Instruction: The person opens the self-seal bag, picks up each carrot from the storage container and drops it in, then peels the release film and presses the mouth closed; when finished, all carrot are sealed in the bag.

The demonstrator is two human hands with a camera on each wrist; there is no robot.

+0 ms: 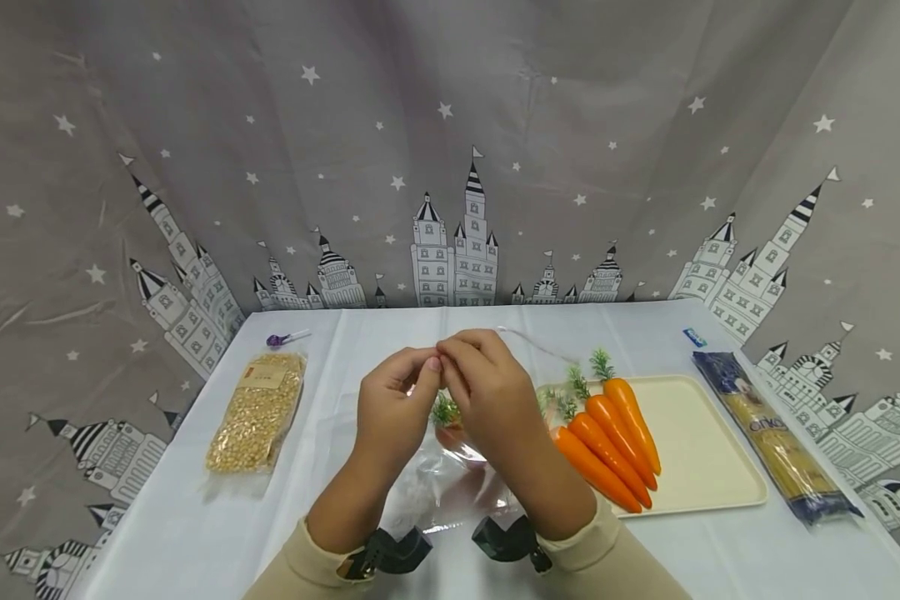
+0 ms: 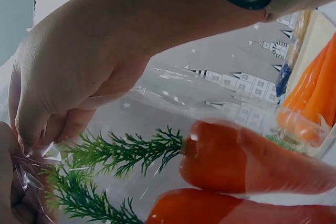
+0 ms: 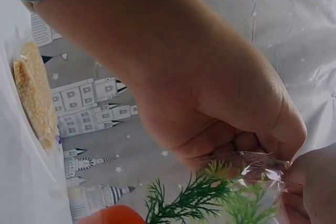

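Head view: crinkly bag (image 1: 450,487), seemingly pinched.

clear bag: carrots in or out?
In. Two carrots show through the clear bag; both hands pinch its mouth, left hand, right hand.

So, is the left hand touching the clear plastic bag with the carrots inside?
Touching. In the left wrist view the left hand pinches the crumpled top edge of the clear plastic bag between its fingertips, just above the carrots' green tops.
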